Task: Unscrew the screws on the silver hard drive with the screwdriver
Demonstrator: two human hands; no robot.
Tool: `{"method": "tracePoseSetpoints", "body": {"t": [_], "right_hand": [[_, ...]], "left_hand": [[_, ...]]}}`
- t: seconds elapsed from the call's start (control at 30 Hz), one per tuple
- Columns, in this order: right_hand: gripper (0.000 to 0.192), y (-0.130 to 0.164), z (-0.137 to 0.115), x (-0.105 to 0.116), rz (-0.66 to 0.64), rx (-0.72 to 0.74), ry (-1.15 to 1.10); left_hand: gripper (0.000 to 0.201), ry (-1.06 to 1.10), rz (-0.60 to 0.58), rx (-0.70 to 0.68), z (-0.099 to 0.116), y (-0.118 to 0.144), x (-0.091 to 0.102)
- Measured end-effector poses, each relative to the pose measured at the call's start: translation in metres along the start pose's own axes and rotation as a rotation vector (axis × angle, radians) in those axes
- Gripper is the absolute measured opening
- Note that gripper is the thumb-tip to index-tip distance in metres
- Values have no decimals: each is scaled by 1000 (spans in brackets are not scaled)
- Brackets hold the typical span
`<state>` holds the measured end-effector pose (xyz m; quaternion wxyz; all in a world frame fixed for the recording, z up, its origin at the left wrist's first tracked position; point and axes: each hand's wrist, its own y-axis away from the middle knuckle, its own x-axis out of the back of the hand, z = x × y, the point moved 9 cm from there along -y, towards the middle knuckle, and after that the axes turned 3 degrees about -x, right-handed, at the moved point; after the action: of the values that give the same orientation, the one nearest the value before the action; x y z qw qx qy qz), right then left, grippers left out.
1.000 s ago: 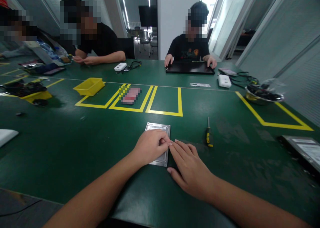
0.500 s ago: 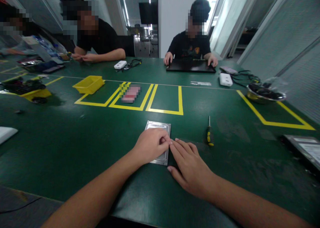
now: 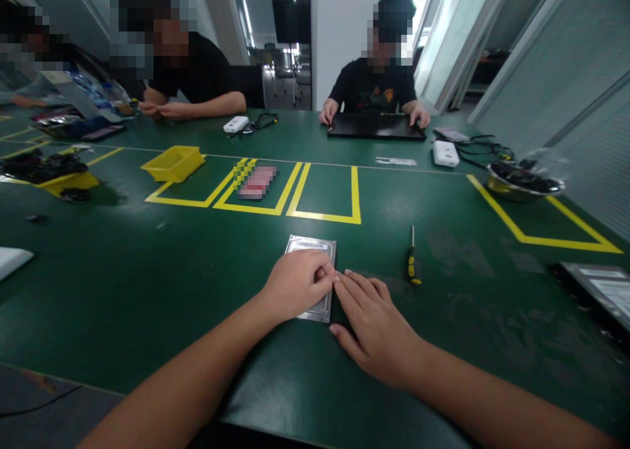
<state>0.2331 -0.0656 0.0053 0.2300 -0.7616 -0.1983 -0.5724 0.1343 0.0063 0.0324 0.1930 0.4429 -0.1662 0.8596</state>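
A silver hard drive [image 3: 322, 309] lies flat on the green table, partly covered by my left hand [image 3: 299, 285]. That hand rests over the drive with thumb and fingertips pinched together near its right edge; whatever may be between them is hidden. My right hand [image 3: 371, 321] lies just right of the drive, fingers stretched out. Its fingertips meet the pinch of the left hand. Further right, a black and yellow screwdriver [image 3: 413, 262] lies on the table with its shaft pointing away from me.
Yellow tape outlines mark the table [image 3: 246, 265]. Beyond are a yellow bin [image 3: 172, 165], a pink pixelated item [image 3: 258, 182] and a metal bowl of dark parts [image 3: 524, 178]. A drive-like device [image 3: 595, 291] lies at right. Across, a person handles a black panel [image 3: 377, 126].
The camera view has shifted very slightly. Both my hands keep the same pose at the hard drive.
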Motion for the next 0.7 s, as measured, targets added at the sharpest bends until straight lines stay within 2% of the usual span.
{"method": "tracePoseSetpoints", "body": {"t": [0.7], "right_hand": [[62, 0, 2, -1, -1, -7, -4]], "left_hand": [[8, -28, -2, -34, 2, 1, -2]]}}
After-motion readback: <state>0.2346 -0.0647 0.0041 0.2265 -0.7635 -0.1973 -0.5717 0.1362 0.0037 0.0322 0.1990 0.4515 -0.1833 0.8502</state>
